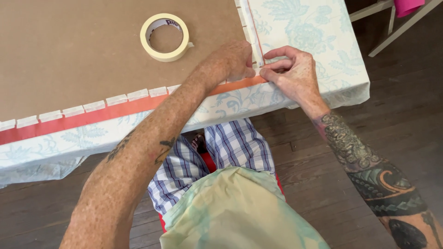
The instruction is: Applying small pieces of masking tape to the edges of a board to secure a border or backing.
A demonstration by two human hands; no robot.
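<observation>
Between my two hands, at the brown board's [69, 50] near corner, my left hand [233, 62] and right hand [290, 71] pinch a white tape tab [256, 64] flat, masking-tape roll [165, 37] waiting just beyond my left.

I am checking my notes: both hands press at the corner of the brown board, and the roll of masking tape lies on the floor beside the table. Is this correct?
One detail is wrong. The roll of masking tape lies on the brown board, not on the floor, as the head view shows. The rest holds: the left hand and right hand both press at the board's corner.
</observation>
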